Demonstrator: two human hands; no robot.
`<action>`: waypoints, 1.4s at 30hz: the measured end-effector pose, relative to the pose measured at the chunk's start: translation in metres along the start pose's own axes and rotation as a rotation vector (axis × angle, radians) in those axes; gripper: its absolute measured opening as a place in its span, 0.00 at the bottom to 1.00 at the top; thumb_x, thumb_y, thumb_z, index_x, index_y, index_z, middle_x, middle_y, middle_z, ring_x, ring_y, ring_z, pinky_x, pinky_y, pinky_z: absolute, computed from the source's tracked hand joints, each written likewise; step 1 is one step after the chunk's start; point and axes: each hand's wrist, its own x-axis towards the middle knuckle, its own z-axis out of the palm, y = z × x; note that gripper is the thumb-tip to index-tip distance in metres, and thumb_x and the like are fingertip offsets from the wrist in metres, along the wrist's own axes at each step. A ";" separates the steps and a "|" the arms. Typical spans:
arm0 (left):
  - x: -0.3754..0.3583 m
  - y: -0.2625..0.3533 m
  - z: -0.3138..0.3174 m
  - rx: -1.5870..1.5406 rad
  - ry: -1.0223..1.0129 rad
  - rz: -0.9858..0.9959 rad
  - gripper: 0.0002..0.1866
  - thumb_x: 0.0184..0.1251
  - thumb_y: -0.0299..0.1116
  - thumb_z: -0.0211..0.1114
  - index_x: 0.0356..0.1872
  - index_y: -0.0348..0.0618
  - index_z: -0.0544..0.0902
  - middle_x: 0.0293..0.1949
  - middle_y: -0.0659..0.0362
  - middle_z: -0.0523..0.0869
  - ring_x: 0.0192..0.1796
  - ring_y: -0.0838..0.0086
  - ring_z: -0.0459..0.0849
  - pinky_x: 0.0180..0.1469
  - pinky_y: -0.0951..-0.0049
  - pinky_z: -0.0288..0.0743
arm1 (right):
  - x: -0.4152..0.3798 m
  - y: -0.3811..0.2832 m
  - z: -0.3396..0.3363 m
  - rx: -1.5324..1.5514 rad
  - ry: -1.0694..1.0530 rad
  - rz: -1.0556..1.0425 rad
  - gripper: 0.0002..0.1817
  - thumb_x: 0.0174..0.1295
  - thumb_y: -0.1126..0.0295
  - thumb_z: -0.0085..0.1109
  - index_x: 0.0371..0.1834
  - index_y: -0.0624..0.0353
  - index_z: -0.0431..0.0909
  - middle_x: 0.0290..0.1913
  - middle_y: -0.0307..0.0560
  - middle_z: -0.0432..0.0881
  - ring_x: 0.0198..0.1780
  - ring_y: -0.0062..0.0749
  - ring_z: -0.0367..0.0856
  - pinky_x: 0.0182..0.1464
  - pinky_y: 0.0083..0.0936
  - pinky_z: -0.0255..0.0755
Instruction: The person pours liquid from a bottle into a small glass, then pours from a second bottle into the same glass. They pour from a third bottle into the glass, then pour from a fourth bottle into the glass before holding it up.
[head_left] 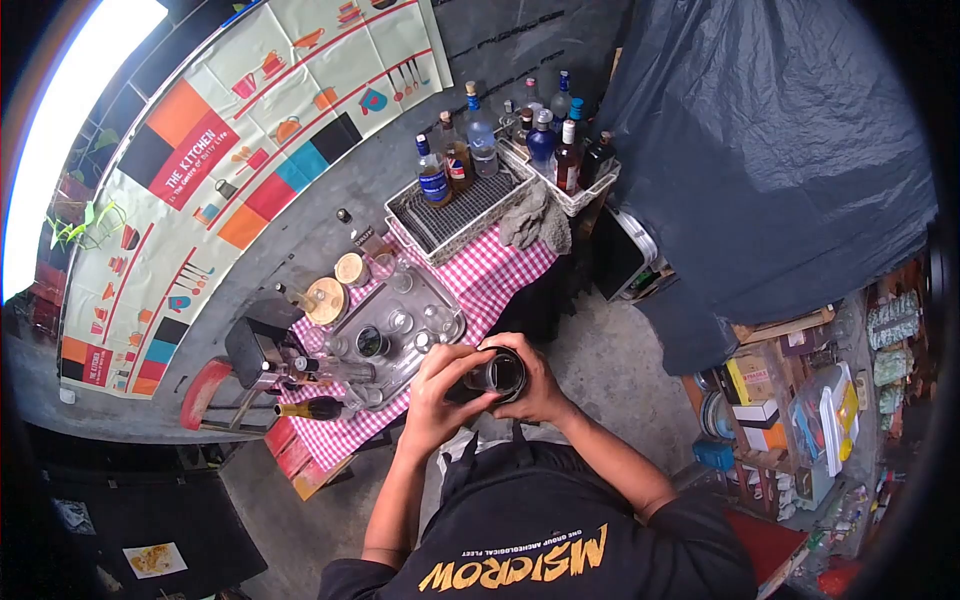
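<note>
A dark, round-mouthed cup (508, 374) is held up in front of my chest, its opening facing the camera. My left hand (442, 392) wraps around its left side, the fingers curled over the rim area. On the right side my right hand (538, 388) grips it too. What the cup contains is too dark to make out. Just beyond my hands lies a metal tray (385, 300) with several clear glasses (400, 321) and a dark-filled glass (371, 342) on it.
A checkered cloth (477, 280) covers the table. Bottles (432, 178) stand in a wicker tray (440, 255) at the back, beside a grey towel (535, 222). A lying bottle (312, 408) is at the near left edge. Shelves (765, 400) stand at right.
</note>
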 end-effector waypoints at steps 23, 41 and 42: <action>0.002 -0.001 0.001 0.001 -0.013 -0.007 0.32 0.51 0.32 0.89 0.62 0.45 0.93 0.54 0.54 0.91 0.57 0.57 0.88 0.62 0.57 0.78 | 0.001 0.006 -0.002 -0.008 -0.015 -0.004 0.56 0.34 0.64 0.94 0.74 0.58 0.74 0.68 0.50 0.84 0.71 0.43 0.85 0.75 0.39 0.78; 0.005 -0.001 0.002 -0.001 -0.024 -0.015 0.32 0.51 0.31 0.89 0.63 0.45 0.93 0.55 0.54 0.91 0.57 0.57 0.88 0.62 0.58 0.79 | 0.002 0.005 -0.005 -0.016 -0.011 -0.003 0.55 0.33 0.68 0.91 0.74 0.58 0.75 0.68 0.50 0.84 0.71 0.44 0.85 0.75 0.39 0.77; 0.005 0.000 0.002 -0.002 -0.022 -0.014 0.32 0.51 0.31 0.89 0.63 0.45 0.93 0.55 0.54 0.91 0.57 0.57 0.88 0.62 0.58 0.79 | 0.003 0.005 -0.005 -0.019 -0.010 -0.010 0.56 0.33 0.68 0.91 0.74 0.58 0.75 0.68 0.50 0.84 0.71 0.45 0.85 0.74 0.39 0.77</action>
